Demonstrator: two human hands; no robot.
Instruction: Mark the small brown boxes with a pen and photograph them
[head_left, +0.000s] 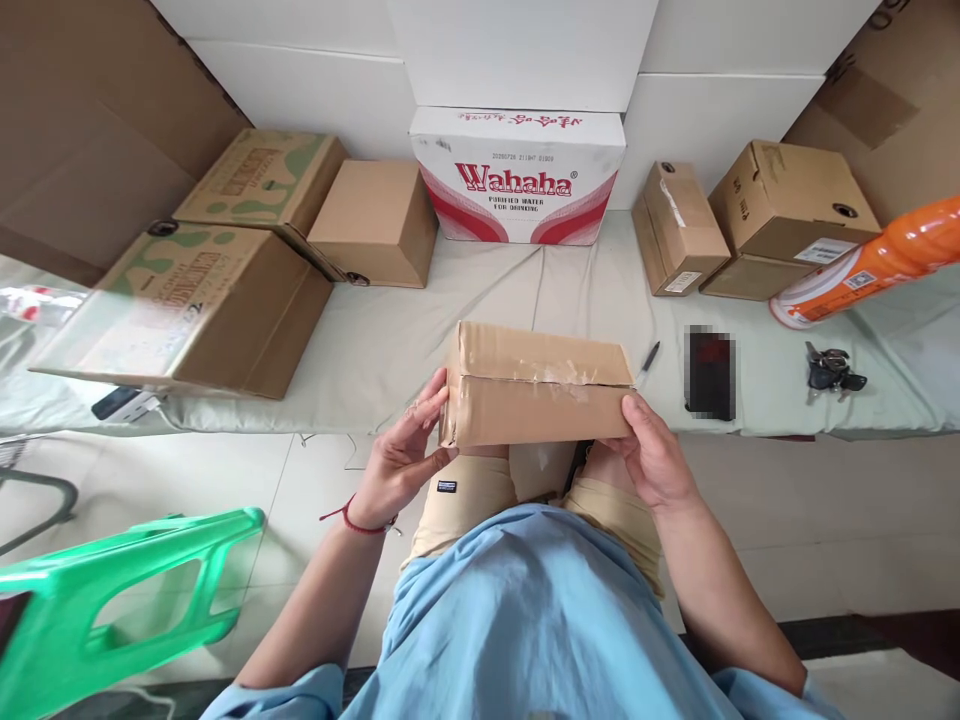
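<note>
Between my two hands is a brown cardboard box (540, 412), held at the front edge of the cloth-covered table. Clear tape runs across the seam of its flaps, and it looks closed. My left hand (405, 450) grips the box's left end, fingers on its side and thumb at the lower corner. At the right end, my right hand (651, 450) has its thumb on the near face, while its other fingers are largely hidden under the box. A dark pen (650, 357) lies on the cloth just beyond the box's right end.
Several cardboard boxes (367, 215) stand at the back left, with more boxes (795, 200) at the back right. A white and red Wahaha carton (517, 180) is against the wall. Right of me lie a dark blurred object (710, 375), keys (832, 370) and an orange bottle (870, 265). A green stool (135, 590) stands lower left.
</note>
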